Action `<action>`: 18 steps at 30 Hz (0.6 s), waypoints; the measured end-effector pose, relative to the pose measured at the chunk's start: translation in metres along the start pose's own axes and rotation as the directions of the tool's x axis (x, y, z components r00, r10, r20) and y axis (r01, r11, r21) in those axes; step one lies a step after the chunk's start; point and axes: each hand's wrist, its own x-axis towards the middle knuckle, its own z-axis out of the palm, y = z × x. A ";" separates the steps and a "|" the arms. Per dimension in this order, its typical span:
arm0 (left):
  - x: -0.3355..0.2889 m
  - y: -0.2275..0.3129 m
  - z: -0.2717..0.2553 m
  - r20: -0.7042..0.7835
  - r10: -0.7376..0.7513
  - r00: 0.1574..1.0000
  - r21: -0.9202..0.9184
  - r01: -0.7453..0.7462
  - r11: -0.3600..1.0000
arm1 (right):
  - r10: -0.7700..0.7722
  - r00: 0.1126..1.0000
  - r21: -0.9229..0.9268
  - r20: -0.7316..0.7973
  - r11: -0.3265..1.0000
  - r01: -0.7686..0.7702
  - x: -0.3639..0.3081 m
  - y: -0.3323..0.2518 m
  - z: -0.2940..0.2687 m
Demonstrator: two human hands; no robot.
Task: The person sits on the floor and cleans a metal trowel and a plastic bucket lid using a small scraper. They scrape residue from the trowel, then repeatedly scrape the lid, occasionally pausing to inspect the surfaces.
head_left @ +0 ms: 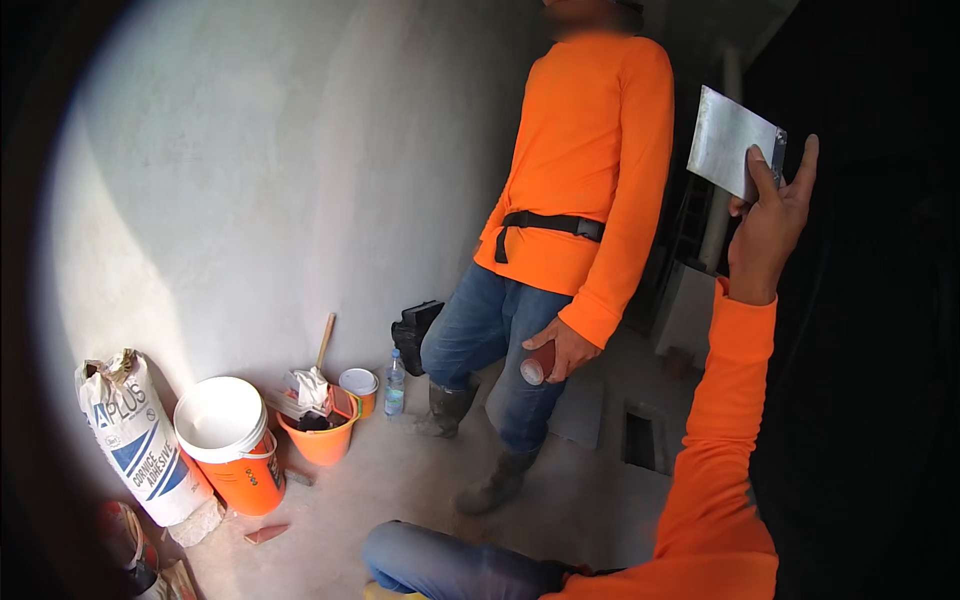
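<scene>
My right hand point(772, 222) is raised at the upper right, closed on a broad metal scraper point(728, 142). Its flat silver blade points up and to the left, with a darker strip along the edge by my fingers. My thumb presses on the blade's face, while one finger sticks up free of it. Below the hand, my forearm in an orange sleeve rises from the lower edge. My left hand is out of the picture.
A co-worker point(590, 140) in orange stands ahead, holding a reddish-brown cylinder point(540, 364). Along the wall are a paper sack point(150, 440), a white bucket point(220, 415) in an orange one, an orange tool bucket point(322, 440), a small tub point(358, 388) and a water bottle point(395, 385).
</scene>
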 end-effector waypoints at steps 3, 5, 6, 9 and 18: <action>0.002 -0.008 0.012 0.054 -0.020 0.998 0.001 0.020 1.000 | -0.238 0.967 -0.200 0.096 0.947 0.253 -0.015 0.004 -0.006; 0.004 -0.003 0.018 0.068 -0.018 0.998 -0.027 0.019 0.999 | -0.606 0.709 -0.123 0.359 0.723 0.680 -0.051 0.014 -0.014; 0.002 0.001 0.021 0.089 -0.041 0.995 -0.039 0.044 0.998 | -0.666 0.611 -0.075 0.428 0.648 0.758 -0.061 0.021 -0.016; 0.001 0.019 0.025 0.085 -0.029 0.996 -0.100 0.037 0.994 | -0.465 0.787 -0.205 0.406 0.793 0.574 -0.023 0.040 -0.014; -0.003 0.004 0.025 0.038 -0.003 0.999 -0.019 0.004 1.000 | -0.665 0.566 -0.265 0.487 0.505 0.822 -0.020 0.094 -0.038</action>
